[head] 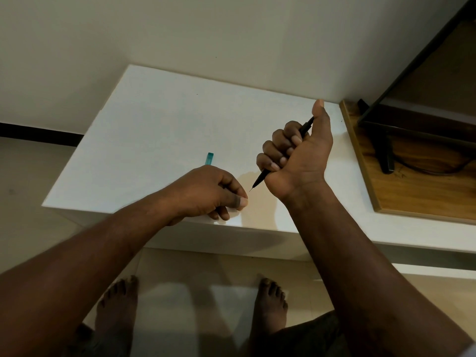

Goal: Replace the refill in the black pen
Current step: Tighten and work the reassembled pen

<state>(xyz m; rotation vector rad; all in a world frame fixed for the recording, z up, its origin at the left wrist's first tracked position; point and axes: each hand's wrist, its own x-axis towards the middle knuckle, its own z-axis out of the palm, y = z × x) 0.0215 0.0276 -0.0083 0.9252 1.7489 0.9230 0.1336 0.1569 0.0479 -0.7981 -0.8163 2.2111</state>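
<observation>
Black pen [283, 153] sits clenched in the right hand's [296, 155] fist, tip down, above the white worktop's [159, 119] right half. Left hand [213, 191], fingers pinched together, rests near the front edge, half covering a teal piece [209, 158]. Worktop's back-left area lies bare; no writing shows. A wooden board [412, 191] adjoins its right edge.

A white table [154, 119] stands against a pale wall [180, 29], its far edge touching it; a dark skirting strip [38, 134] runs along the wall's foot at left; at right a wooden board [412, 191] lies just beside the table, bearing a black stand [386, 153] and a thin dark cable [438, 171]; below, pale floor tiles [195, 279] show under two bare feet [116, 305].
</observation>
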